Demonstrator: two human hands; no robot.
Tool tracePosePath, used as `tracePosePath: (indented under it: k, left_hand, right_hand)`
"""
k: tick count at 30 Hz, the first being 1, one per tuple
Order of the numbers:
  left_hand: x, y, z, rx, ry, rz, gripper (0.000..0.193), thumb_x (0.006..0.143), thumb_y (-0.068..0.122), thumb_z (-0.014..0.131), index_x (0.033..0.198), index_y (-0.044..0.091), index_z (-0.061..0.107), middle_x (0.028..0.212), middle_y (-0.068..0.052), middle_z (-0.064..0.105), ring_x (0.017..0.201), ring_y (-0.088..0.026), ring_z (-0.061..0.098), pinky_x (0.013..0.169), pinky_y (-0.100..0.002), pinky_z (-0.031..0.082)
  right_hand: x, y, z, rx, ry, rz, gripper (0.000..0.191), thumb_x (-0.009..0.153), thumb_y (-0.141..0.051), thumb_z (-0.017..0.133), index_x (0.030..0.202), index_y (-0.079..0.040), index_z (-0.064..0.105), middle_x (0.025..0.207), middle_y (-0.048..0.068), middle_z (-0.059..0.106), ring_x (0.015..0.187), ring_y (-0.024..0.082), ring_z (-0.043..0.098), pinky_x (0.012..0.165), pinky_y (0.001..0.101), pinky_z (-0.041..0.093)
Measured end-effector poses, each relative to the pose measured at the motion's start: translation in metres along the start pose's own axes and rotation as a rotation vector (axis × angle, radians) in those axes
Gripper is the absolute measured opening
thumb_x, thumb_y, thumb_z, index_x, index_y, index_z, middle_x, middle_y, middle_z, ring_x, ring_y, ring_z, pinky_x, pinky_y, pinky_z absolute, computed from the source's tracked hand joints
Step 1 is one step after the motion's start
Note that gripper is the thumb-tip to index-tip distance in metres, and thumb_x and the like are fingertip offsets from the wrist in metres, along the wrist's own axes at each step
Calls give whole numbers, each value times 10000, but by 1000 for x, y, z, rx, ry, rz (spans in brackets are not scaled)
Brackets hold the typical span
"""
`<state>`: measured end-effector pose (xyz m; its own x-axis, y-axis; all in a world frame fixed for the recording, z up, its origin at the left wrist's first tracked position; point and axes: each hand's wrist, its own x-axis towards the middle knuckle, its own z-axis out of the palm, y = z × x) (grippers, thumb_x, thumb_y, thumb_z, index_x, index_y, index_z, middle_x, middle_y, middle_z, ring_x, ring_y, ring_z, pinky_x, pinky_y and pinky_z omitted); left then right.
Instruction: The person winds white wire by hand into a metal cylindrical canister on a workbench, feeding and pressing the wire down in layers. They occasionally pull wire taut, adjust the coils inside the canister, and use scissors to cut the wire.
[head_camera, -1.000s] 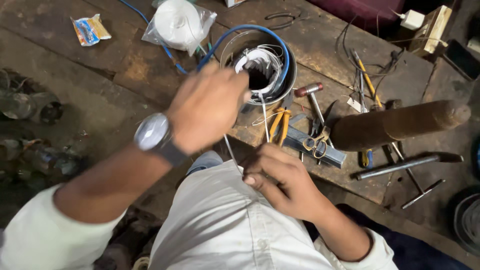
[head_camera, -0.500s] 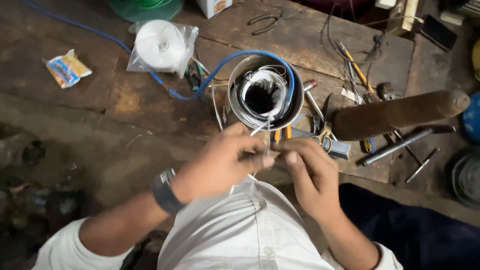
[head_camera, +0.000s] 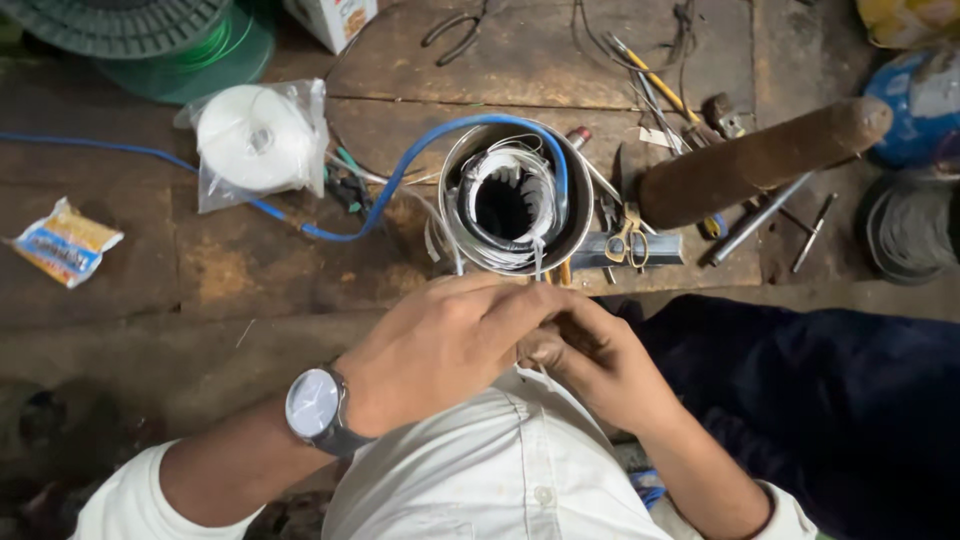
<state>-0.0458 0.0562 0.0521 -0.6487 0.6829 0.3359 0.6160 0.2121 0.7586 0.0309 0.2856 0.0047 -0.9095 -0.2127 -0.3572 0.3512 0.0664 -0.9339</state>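
Left hand (head_camera: 440, 345) and right hand (head_camera: 590, 365) pressed together just below metal cylinder (head_camera: 515, 195) on bench (head_camera: 250, 270), pinching thin white wire (head_camera: 537, 262) from its coil. Winding in place; loose ends untidied. Scissors (head_camera: 628, 240) beside.

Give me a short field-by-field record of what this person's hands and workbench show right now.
Left hand: left hand, wristwatch on its wrist, fingertips meeting the right hand
Right hand: right hand, pinching a thin white strand; grip partly hidden
Nearest thing: round metal cylinder with white wire windings, upright
Cable: blue cable running into the cylinder
Nearby: yellow-handled scissors; bagged white tape roll
Surface: worn wooden bench
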Motion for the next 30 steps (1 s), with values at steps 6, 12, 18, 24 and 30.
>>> tracePosePath:
  k: [6,12,18,24,30]
  left_hand:
    - [4,-18,-7,-1,-100,14,488,965,183,678,1403,78,490,853,-141,679,808,-349,679,676,-443,530]
    - [4,-26,-17,-56,-144,108,545,977,141,634,1494,86,469,882,-130,657,798,-341,660,706,-443,542]
    - [7,-36,-17,252,-18,329,155,881,149,657,1027,97,658,870,-26,640,858,-229,644,703,-368,524]
    - [3,-43,-12,512,148,520,190,943,156,666,1112,70,677,944,3,635,872,-145,613,671,-289,472]
    - [1,-25,-14,264,231,126,195,948,182,735,1078,50,674,836,-46,586,796,-239,606,651,-389,503]
  right_hand:
    - [-5,-7,4,304,108,-103,391,994,-48,687,1354,50,570,1015,83,717,898,122,686,762,277,558]
    - [-2,-20,10,-14,91,-24,237,974,-89,691,1172,-21,582,903,34,719,812,91,691,694,267,574]
    - [2,-35,31,-773,343,-106,252,858,-152,792,1040,-32,667,807,38,636,611,168,567,581,260,481]
    - [12,-32,37,-123,443,-112,169,985,-115,651,1091,-7,726,1013,34,568,913,124,570,783,242,468]
    - [32,-37,10,-26,635,-483,63,1025,-89,622,1027,-26,623,1137,-49,511,975,91,540,868,243,458]
